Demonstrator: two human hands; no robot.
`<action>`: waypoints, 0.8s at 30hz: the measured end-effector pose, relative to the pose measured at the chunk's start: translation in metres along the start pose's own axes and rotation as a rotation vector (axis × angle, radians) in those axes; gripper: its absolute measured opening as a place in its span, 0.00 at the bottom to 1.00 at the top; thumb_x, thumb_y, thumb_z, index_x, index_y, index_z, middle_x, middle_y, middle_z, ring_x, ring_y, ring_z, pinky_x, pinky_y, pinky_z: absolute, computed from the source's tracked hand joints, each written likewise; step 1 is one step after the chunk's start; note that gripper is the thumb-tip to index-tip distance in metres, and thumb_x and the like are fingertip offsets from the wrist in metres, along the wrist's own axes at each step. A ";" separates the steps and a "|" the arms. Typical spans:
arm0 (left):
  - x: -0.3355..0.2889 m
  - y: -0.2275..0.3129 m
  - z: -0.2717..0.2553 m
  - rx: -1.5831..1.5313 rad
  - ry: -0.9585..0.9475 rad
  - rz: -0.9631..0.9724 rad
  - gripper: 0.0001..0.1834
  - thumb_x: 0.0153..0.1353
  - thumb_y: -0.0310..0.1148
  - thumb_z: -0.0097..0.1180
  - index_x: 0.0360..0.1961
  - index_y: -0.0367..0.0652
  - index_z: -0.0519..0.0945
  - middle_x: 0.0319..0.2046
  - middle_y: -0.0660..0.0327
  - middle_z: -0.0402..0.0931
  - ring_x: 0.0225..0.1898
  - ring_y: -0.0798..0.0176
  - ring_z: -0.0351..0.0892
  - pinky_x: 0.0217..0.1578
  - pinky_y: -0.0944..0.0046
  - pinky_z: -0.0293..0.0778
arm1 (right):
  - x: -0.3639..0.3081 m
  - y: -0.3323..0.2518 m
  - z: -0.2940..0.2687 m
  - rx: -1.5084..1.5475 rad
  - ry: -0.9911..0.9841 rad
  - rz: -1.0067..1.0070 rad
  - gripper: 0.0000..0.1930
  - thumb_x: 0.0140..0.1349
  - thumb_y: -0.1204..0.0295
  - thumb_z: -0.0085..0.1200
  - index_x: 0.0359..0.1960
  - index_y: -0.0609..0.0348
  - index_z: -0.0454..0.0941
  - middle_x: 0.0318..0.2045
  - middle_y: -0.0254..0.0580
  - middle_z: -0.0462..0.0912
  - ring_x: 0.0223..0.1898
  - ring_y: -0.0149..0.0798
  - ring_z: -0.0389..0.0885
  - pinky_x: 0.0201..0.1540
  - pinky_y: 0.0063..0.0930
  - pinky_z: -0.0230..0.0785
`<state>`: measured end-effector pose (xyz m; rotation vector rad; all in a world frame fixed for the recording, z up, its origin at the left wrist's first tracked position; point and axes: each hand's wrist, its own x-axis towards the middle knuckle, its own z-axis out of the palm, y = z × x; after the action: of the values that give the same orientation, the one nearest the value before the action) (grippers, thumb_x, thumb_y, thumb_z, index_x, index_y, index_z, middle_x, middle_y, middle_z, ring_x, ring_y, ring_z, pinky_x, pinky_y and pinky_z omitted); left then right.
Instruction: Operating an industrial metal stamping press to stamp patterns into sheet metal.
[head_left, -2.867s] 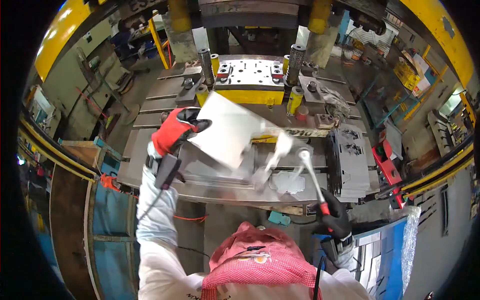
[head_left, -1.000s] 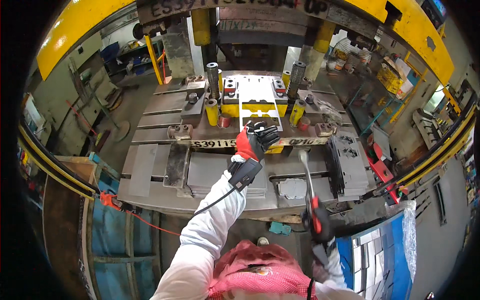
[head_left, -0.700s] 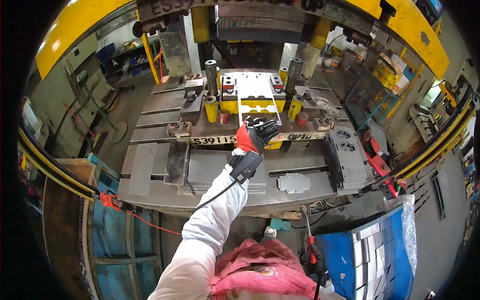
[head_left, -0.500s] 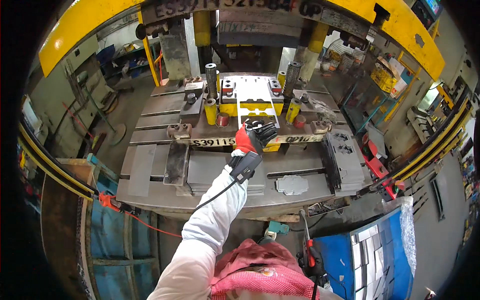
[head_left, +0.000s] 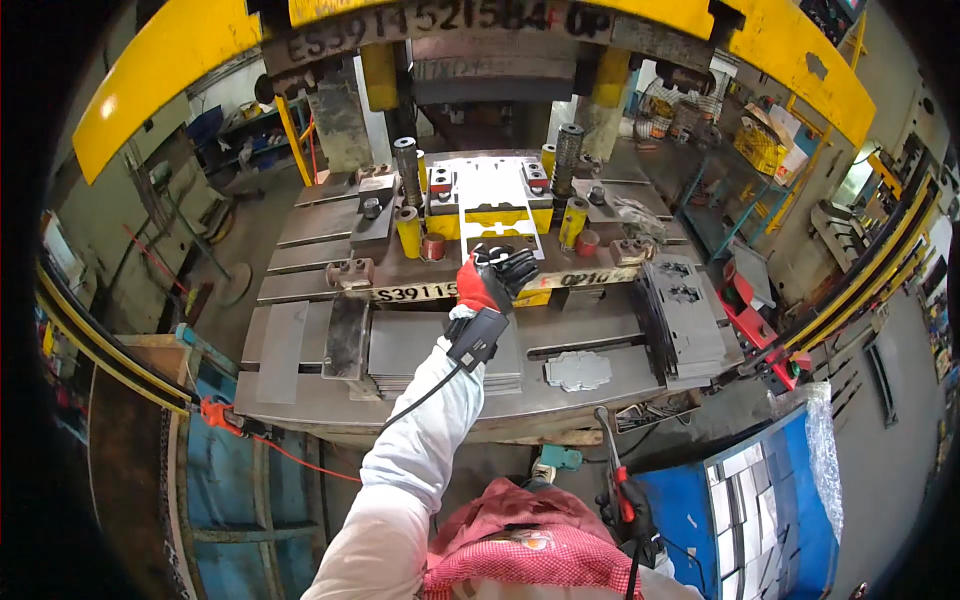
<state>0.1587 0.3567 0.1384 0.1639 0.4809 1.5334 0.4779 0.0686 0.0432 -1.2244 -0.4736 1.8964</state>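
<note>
The sheet (head_left: 497, 188), windows cut in its near end, lies over the die (head_left: 445, 222). The step in hand seems to be handling that end: the left hand (head_left: 498, 276) is there, fingers extended and loosely curled, though whether it pinches the sheet I cannot tell. Shifting it would call for a firm hold and a level path; the posts (head_left: 569, 165) on both sides limit sideways room. Nearer, plates (head_left: 430, 350) and a cut piece (head_left: 578, 371) lie on the table (head_left: 635, 375). Below, the right hand (head_left: 630, 510) grips a red-handled tool (head_left: 622, 485) beside the blue box (head_left: 683, 505).
</note>
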 end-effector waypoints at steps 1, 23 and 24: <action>0.000 0.000 0.000 -0.002 -0.006 0.003 0.23 0.59 0.47 0.34 0.38 0.36 0.70 0.36 0.43 0.74 0.34 0.44 0.76 0.37 0.47 0.74 | 0.001 0.000 0.000 0.003 -0.021 -0.005 0.21 0.52 0.55 0.49 0.45 0.50 0.65 0.24 0.45 0.77 0.15 0.33 0.70 0.17 0.24 0.62; 0.006 0.000 -0.012 0.066 -0.065 0.040 0.29 0.56 0.52 0.39 0.45 0.34 0.67 0.42 0.43 0.71 0.41 0.43 0.74 0.44 0.47 0.71 | -0.004 0.011 -0.005 -0.016 -0.137 -0.089 0.22 0.55 0.54 0.46 0.47 0.55 0.64 0.26 0.45 0.77 0.18 0.33 0.70 0.19 0.24 0.61; 0.006 -0.002 -0.011 0.043 -0.055 0.025 0.28 0.56 0.51 0.39 0.45 0.34 0.67 0.42 0.43 0.71 0.41 0.44 0.74 0.44 0.47 0.71 | -0.005 0.010 -0.006 0.003 -0.140 -0.087 0.23 0.55 0.54 0.47 0.47 0.54 0.64 0.27 0.44 0.77 0.18 0.33 0.70 0.20 0.23 0.61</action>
<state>0.1554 0.3598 0.1264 0.2456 0.4700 1.5398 0.4799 0.0586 0.0367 -1.0563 -0.5893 1.9156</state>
